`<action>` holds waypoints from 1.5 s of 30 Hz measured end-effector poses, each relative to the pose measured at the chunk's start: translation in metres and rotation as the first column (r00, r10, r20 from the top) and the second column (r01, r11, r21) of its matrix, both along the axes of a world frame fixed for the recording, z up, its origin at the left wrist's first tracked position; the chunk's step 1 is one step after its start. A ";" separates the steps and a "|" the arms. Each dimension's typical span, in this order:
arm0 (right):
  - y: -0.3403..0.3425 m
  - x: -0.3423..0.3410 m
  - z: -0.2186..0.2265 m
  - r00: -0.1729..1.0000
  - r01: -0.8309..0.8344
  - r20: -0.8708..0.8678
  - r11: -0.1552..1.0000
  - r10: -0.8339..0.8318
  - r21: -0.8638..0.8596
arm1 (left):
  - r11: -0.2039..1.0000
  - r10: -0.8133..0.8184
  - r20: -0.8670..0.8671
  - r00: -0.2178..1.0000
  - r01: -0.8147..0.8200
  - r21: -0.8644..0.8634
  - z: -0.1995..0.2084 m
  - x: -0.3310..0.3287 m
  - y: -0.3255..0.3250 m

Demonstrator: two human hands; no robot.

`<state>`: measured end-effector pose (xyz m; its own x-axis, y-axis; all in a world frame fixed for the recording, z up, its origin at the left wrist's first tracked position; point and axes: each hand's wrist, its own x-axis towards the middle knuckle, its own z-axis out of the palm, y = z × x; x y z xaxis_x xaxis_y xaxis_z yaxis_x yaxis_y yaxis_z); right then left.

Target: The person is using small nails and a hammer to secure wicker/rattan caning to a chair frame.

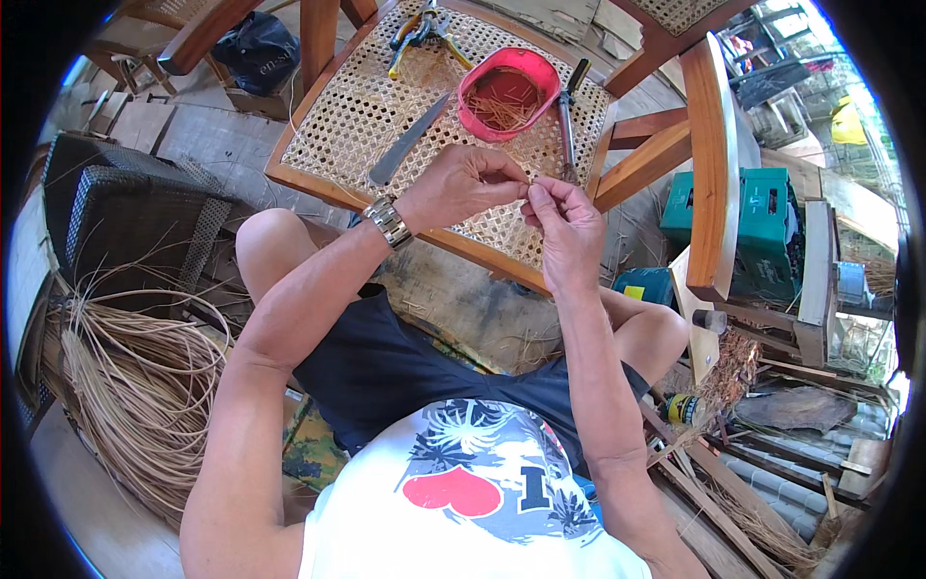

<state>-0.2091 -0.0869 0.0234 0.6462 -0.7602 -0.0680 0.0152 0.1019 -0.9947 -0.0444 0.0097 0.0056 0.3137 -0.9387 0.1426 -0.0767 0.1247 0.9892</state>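
Note:
Over the near edge of a woven cane chair seat (pixel 338 130) with a wooden frame, my left hand (pixel 468 183) and my right hand (pixel 571 222) meet fingertip to fingertip. Each is closed in a pinch. What sits between the fingertips is too small to make out. Just beyond them on the cane stands a pink-red oval tub (pixel 467 113) with many thin brown slivers inside. Left of the tub lies a flat metal blade (pixel 409 143), pointing away to the right. A long, narrow tool (pixel 567 125) with a dark end rests to the tub's right. Yellow-handled pliers (pixel 415 37) lie farther back.
A large bundle of cane strands (pixel 145 386) lies at my left, near a dark woven box (pixel 130 227). The chair's wooden armrest (pixel 712 174) rises at right. Green crates (pixel 767 232) stand beyond it. Wood strips (pixel 714 492) and scraps cover the lower right.

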 end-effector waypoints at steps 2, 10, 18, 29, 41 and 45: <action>0.001 -0.003 -0.001 1.000 -0.002 -0.027 1.000 0.003 0.011 | 1.000 -0.004 0.055 0.998 0.003 0.031 -0.002 0.000 0.001; -0.006 -0.042 -0.032 0.931 -0.161 -0.355 0.965 0.080 -0.206 | 0.949 -0.299 0.555 0.776 0.183 0.256 0.006 0.008 0.013; 0.006 -0.059 -0.044 0.876 -0.339 -0.476 0.800 0.077 -0.495 | 0.903 -0.394 0.711 0.582 0.100 0.419 -0.021 -0.001 0.016; 0.001 -0.052 -0.041 0.864 -0.299 -0.498 0.873 0.076 -0.386 | 0.949 -0.305 0.785 0.539 0.098 0.301 -0.025 -0.013 0.013; -0.003 -0.053 -0.040 0.843 -0.350 -0.525 0.862 0.119 -0.367 | 0.971 -0.238 0.904 0.355 0.073 0.227 -0.028 -0.028 0.011; -0.002 -0.052 -0.045 0.862 -0.345 -0.486 0.866 0.140 -0.362 | 0.968 -0.251 0.782 0.571 0.150 0.201 -0.017 -0.025 0.007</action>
<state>-0.2608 -0.0887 -0.0216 0.7944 -0.6002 -0.0930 -0.3904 -0.3874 -0.8351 -0.0696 0.0169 -0.0116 -0.0764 -0.9871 0.1406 -0.8237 0.1419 0.5490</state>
